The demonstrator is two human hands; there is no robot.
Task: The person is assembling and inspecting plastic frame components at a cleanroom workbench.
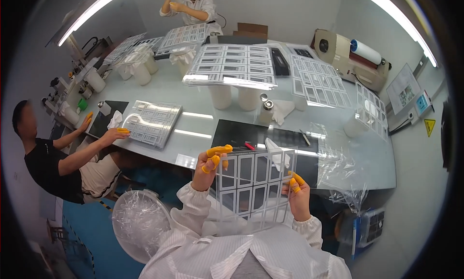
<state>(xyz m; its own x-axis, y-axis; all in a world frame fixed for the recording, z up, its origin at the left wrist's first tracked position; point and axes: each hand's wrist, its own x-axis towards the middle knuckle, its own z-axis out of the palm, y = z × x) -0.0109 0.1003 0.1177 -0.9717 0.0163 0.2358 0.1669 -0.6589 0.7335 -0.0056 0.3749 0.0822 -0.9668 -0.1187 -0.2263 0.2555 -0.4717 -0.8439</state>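
A clear plastic sheet (245, 186), printed with rows of white rectangular frames, is held up in front of my chest. My left hand (209, 167), with yellow finger cots on its fingertips, pinches the sheet's upper left edge. At the right edge, my right hand (298, 194), also in yellow finger cots, grips it. Behind the sheet lies a black mat (237, 131) on the table. A white cloth (275, 152) rests on the mat, partly seen through the sheet. A red pen-like object (250, 146) and a thin knife-like tool (305, 137) lie there too.
Stacked printed sheets (232, 66) stand on white containers (222, 97) across the table. A metal-topped bottle (266, 110) is beyond the mat. Crumpled clear film (345, 170) hangs off the right table edge. A bin of film (140, 221) sits at my left. Co-workers sit left and far.
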